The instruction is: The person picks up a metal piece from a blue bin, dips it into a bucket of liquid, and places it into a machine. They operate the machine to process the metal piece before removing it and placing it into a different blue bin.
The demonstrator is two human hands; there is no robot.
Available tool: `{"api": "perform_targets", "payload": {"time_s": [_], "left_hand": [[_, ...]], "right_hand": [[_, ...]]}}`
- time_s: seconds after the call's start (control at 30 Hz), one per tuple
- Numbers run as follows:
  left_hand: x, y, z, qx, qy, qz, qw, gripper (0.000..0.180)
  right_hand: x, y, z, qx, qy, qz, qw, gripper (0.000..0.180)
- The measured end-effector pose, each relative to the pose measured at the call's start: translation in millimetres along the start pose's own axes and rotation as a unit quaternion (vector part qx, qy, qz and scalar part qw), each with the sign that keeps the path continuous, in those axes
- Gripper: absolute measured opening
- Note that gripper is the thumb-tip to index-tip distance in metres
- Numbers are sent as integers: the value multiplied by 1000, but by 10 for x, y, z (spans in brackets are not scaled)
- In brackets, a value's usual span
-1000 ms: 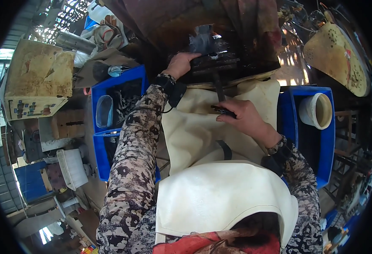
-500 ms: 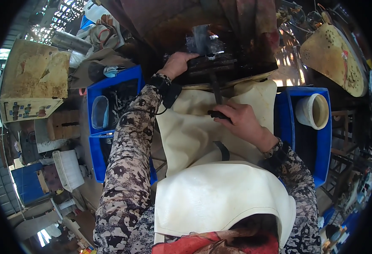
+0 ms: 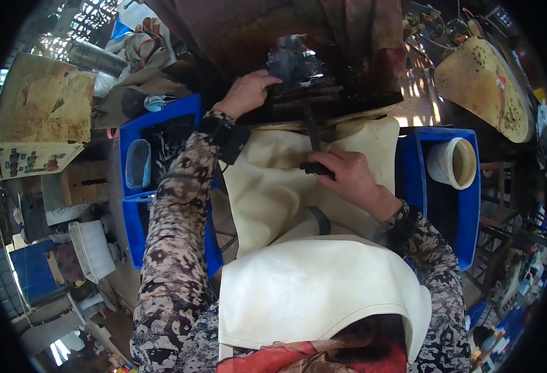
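Note:
My right hand (image 3: 351, 178) grips the black end of a dark bar (image 3: 311, 127). The bar runs away from me to a dark, wet-looking block (image 3: 304, 93). At the block's left edge is my left hand (image 3: 246, 93), its fingers bent and close together; whatever they hold, if anything, is hidden. Just beyond the block, a shiny greyish surface (image 3: 289, 59) catches the light. A cream apron (image 3: 267, 186) hangs over my front, below both hands.
Blue bins (image 3: 161, 118) stand on my left, one holding a clear container (image 3: 138, 164). Another blue bin (image 3: 415, 168) on the right has a white bucket (image 3: 452, 163) in it. Reddish-brown cloth (image 3: 373, 31) hangs at the back. A stained box (image 3: 40, 102) stands far left.
My left hand has drawn back a little to the left, and its outstretched index finger is now more bent. My right hand keeps its grip on the bar. The whole view has shifted slightly.

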State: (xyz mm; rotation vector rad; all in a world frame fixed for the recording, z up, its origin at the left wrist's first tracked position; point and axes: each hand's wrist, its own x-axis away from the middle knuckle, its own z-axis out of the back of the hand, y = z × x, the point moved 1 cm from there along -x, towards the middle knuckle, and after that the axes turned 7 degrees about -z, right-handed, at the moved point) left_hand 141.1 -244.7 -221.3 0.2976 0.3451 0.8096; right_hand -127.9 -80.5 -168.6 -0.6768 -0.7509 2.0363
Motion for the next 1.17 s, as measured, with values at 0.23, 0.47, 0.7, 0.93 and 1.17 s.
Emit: {"api": "perform_targets", "payload": {"time_s": [0.23, 0.47, 0.7, 0.93, 1.17], "left_hand": [[549, 77, 399, 16, 185, 119, 975, 50], [1098, 788, 303, 54, 286, 145, 946, 43], [1432, 1580, 344, -32, 359, 110, 926, 30], [1192, 2566, 1455, -193, 485, -110, 846, 28], [1739, 2941, 2053, -48, 679, -52, 731, 30]], "right_hand": [[-548, -123, 220, -37, 81, 16, 996, 31], [-1900, -61, 713, 19, 222, 22, 975, 33], [-2065, -23, 936, 6, 232, -16, 973, 34], [-2173, 242, 1128, 12, 269, -5, 963, 28], [-2380, 396, 1140, 27, 235, -24, 971, 33]]}}
